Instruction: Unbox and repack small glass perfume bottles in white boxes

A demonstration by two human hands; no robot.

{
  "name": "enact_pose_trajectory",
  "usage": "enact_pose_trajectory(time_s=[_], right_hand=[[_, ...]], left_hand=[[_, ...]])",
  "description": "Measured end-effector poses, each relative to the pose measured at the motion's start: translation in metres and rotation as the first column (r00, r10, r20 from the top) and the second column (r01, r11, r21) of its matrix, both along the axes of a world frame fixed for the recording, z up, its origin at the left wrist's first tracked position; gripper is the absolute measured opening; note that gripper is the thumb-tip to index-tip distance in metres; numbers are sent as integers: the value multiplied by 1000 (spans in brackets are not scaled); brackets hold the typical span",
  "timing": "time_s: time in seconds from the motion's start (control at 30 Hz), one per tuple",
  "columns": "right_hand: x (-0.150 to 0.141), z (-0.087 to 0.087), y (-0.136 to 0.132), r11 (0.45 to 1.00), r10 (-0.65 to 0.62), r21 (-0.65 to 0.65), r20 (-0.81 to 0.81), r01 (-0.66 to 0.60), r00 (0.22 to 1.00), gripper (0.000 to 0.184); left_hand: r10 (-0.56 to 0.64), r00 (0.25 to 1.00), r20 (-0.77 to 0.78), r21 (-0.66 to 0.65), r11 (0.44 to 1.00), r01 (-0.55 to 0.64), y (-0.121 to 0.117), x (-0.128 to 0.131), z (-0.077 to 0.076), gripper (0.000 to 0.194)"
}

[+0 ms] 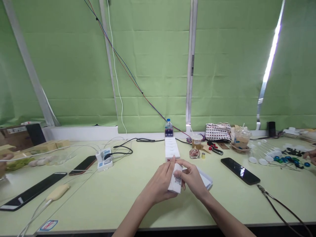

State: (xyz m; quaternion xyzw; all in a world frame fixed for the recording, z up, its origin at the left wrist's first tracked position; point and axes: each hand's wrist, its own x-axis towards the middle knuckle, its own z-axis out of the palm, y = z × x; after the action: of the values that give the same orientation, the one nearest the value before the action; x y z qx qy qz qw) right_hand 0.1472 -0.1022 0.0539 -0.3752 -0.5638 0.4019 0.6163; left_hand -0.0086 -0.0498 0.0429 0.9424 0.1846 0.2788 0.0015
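Note:
A small white box with a barcode on one side is held between my two hands, just above the table. My left hand wraps its left side, fingers pointing up along it. From the right, my right hand grips the same box, thumb pressed on the top near the barcode. Straight behind it runs a row of similar white boxes lying on the table. A shallow white tray or lid sits to the right, partly covered by my right hand and wrist.
A water bottle stands behind the row. To the right lie a black phone, a glass jar, a drink cup and pliers. Leftward are a power strip, cables and two phones. Other people's hands show at both edges.

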Motion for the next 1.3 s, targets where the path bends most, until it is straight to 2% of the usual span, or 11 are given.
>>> enact_pose_trajectory(time_s=[0.2, 0.37, 0.57, 0.73, 0.87, 1.03, 1.1, 1.3], right_hand=[[2, -11, 4, 997, -79, 23, 6, 78, 997, 34], [4, -15, 9, 997, -81, 9, -7, 81, 997, 42], [3, -16, 12, 999, 36, -30, -173, -42, 984, 46], [3, -10, 7, 989, 119, -48, -283, -138, 952, 49], [5, -5, 0, 974, 218, -18, -158, -224, 963, 46], [5, 1, -7, 947, 319, -15, -45, -320, 947, 71], [3, 3, -8, 943, 331, -24, -36, -332, 943, 73], [-2, -1, -5, 954, 300, 8, -66, -301, 951, 61]], left_hand=[[-31, 999, -42, 39, 999, 32, 4, 1, -6, 111], [-26, 998, -50, -16, 1000, 25, 1, 2, 0, 108], [-33, 999, -39, -92, 995, 30, -5, 0, 10, 108], [-67, 998, 10, -139, 988, 68, -5, -1, 9, 115], [-59, 996, 66, -197, 978, 71, -3, -1, 6, 114], [-52, 995, 82, -288, 955, 73, -2, -3, 7, 114], [-40, 997, 63, -283, 958, 56, -2, -3, 7, 115], [2, 1000, 14, -180, 984, 1, -2, -4, 7, 114]])
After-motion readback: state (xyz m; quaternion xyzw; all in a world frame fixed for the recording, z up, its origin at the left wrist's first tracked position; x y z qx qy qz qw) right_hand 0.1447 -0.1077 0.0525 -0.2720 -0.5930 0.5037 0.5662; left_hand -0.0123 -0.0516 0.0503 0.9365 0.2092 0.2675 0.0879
